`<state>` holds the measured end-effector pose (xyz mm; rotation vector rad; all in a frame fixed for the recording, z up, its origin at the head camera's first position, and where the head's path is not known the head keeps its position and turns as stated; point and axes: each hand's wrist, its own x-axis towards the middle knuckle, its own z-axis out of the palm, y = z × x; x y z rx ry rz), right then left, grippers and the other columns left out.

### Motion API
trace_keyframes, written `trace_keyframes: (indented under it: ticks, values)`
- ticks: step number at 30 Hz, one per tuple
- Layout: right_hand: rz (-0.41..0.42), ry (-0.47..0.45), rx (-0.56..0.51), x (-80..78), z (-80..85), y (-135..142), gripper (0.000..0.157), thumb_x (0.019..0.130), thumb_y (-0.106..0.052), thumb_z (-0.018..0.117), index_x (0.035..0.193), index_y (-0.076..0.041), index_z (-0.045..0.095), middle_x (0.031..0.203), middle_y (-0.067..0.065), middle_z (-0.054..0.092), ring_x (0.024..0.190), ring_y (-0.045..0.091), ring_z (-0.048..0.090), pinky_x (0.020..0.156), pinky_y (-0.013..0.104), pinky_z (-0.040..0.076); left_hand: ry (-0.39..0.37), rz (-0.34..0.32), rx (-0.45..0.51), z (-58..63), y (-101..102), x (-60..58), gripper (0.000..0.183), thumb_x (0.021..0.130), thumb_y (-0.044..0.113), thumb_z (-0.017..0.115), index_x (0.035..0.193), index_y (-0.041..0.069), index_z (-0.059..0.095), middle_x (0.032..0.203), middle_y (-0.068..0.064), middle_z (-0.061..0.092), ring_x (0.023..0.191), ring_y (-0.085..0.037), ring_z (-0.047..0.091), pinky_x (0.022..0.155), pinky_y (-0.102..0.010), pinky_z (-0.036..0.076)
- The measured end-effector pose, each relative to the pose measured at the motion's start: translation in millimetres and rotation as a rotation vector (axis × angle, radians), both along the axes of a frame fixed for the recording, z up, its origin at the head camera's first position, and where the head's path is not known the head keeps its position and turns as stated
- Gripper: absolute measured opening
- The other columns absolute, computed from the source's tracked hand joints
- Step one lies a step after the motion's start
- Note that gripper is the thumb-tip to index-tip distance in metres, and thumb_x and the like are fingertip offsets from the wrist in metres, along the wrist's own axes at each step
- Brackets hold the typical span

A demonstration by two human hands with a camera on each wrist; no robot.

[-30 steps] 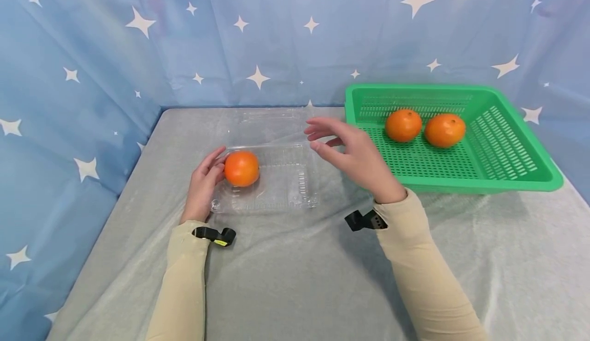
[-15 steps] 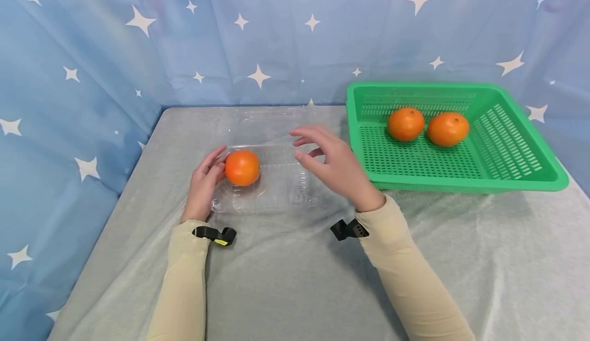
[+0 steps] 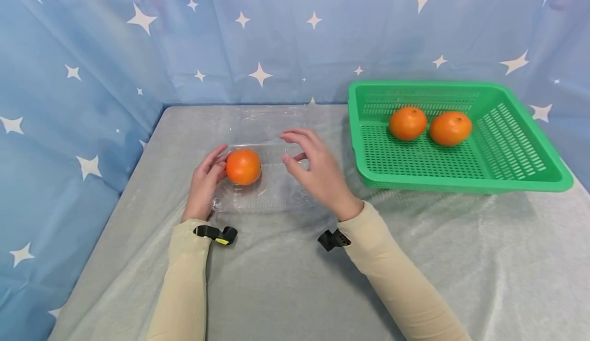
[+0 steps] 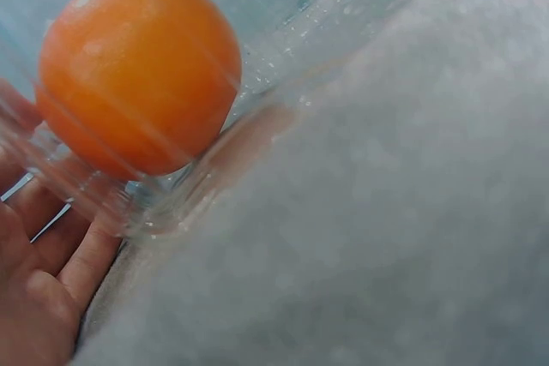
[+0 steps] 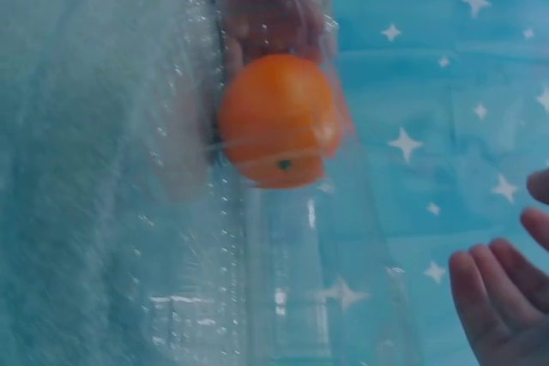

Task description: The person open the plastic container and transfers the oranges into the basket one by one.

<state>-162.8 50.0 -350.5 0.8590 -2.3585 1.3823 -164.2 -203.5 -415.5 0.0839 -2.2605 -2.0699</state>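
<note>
A clear plastic clamshell box (image 3: 272, 197) lies with its lid (image 3: 269, 121) folded back behind it. One orange (image 3: 243, 167) sits in its left end, and the left wrist view shows the same orange (image 4: 141, 75) through the clear wall. My left hand (image 3: 205, 185) rests against the box's left end, fingers (image 4: 81, 255) lying along the outside of the wall beside the fruit. Over the right part of the box hovers my right hand (image 3: 318, 169), thumb and fingers apart with nothing between them. It appears at the right edge of the right wrist view (image 5: 506, 289).
To the right stands a green plastic basket (image 3: 465, 183) holding two oranges, one orange (image 3: 407, 123) left of the other orange (image 3: 450, 128). Grey cloth (image 3: 276, 279) covers the table. A blue curtain with white stars (image 3: 295, 39) hangs behind and at the left.
My right hand has moved left and slightly down, away from the basket and over the box. The left hand and the orange beside it have stayed put.
</note>
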Motion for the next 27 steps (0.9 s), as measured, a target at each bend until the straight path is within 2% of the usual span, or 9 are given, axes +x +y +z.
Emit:
trace_keyframes:
  ticks: [3, 5, 7, 10, 18, 27]
  values:
    - [-0.006, -0.028, -0.004, 1.3, -2.6, -3.7, 0.039, 0.089, -0.025, 0.052, 0.127, -0.017, 0.047, 0.126, -0.007, 0.044, 0.099, 0.006, 0.052, 0.073, 0.021, 0.048, -0.012, 0.0, -0.009, 8.1, 3.2, 4.0, 0.039, 0.095, 0.016, 0.04, 0.134, 0.018, 0.042, 0.129, -0.005, 0.048, 0.113, -0.017, 0.048, 0.095, -0.036, 0.039]
    - [-0.003, -0.05, -0.015, 2.1, -4.9, -6.3, 0.043, 0.089, -0.025, 0.052, 0.13, -0.017, 0.043, 0.125, -0.005, 0.045, 0.103, 0.007, 0.051, 0.075, 0.022, 0.048, -0.011, 0.002, -0.011, 9.2, 3.9, 4.4, 0.039, 0.095, 0.016, 0.04, 0.134, 0.018, 0.042, 0.129, -0.004, 0.048, 0.112, -0.016, 0.049, 0.094, -0.036, 0.039]
    - [0.006, -0.07, -0.03, 2.2, -8.0, -8.9, 0.047, 0.089, -0.025, 0.052, 0.133, -0.015, 0.038, 0.124, -0.003, 0.046, 0.109, 0.009, 0.047, 0.078, 0.023, 0.047, -0.007, 0.0, -0.011, 8.0, 3.5, 3.4, 0.039, 0.095, 0.015, 0.04, 0.134, 0.018, 0.042, 0.129, -0.004, 0.048, 0.112, -0.017, 0.049, 0.094, -0.035, 0.039]
    - [0.002, -0.116, -0.034, 2.3, -12.5, -12.3, 0.051, 0.089, -0.026, 0.052, 0.136, -0.016, 0.034, 0.125, -0.002, 0.046, 0.11, 0.008, 0.046, 0.08, 0.025, 0.047, -0.004, -0.002, -0.008, 4.0, 2.0, 0.3, 0.039, 0.095, 0.016, 0.041, 0.133, 0.02, 0.043, 0.128, -0.004, 0.049, 0.111, -0.017, 0.05, 0.094, -0.035, 0.04]
    - [0.004, -0.244, -0.021, -0.1, -22.9, -21.7, 0.052, 0.089, -0.025, 0.053, 0.136, -0.017, 0.033, 0.125, -0.001, 0.044, 0.111, 0.01, 0.045, 0.083, 0.031, 0.046, 0.021, -0.005, 0.007, -9.4, -1.9, -7.1, 0.037, 0.094, 0.021, 0.043, 0.13, 0.026, 0.046, 0.127, -0.002, 0.049, 0.111, -0.016, 0.049, 0.095, -0.036, 0.039]
    - [0.005, -0.318, -0.024, -3.6, -24.7, -32.8, 0.053, 0.088, -0.026, 0.054, 0.136, -0.02, 0.034, 0.128, 0.0, 0.043, 0.11, 0.01, 0.045, 0.083, 0.029, 0.046, 0.029, -0.002, 0.018, -7.5, -2.6, -4.3, 0.038, 0.094, 0.018, 0.043, 0.132, 0.021, 0.045, 0.127, -0.003, 0.05, 0.112, -0.016, 0.049, 0.094, -0.035, 0.04]
